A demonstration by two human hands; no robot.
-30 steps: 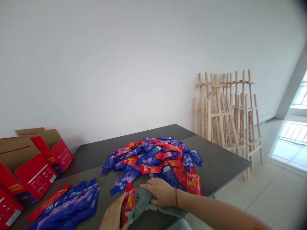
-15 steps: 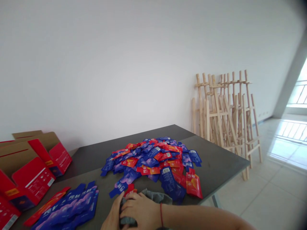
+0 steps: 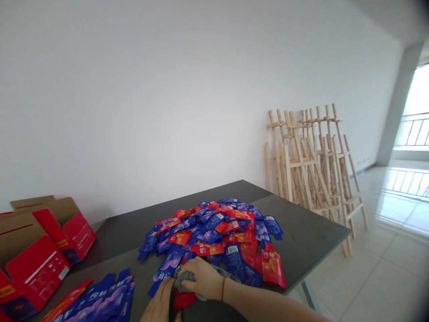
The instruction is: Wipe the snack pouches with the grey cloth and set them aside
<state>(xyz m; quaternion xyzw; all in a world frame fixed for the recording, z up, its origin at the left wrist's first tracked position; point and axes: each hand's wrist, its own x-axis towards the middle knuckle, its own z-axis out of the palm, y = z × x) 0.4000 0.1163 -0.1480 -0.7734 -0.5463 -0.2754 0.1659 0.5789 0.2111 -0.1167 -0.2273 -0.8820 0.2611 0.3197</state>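
My right hand [image 3: 204, 279], with a thin red string on its wrist, is closed around a crumpled grey cloth [image 3: 185, 279]. The cloth presses over a red pouch [image 3: 184, 298] at the near edge of the pile. My left hand [image 3: 158, 305] is at the left side of that pouch, thumb below it and fingers curled, seeming to hold its edge. Part of the pouch is hidden under the cloth and hands. Just beyond them spreads a heap of red and blue spouted pouches [image 3: 208, 223]. A blue pouch [image 3: 167, 268] lies beside my left fingers.
Overlapping blue pouches [image 3: 100, 299] and a red pouch [image 3: 69, 300] lie at the left on the dark table [image 3: 301, 228]. Open red cardboard boxes [image 3: 40, 268] stand at the far left. Wooden easels [image 3: 304, 161] lean against the wall beyond the table's right edge.
My right hand has moved slightly forward and apart from my left, bunching the cloth. More of the red pouch now shows between my hands. The view has tilted slightly.
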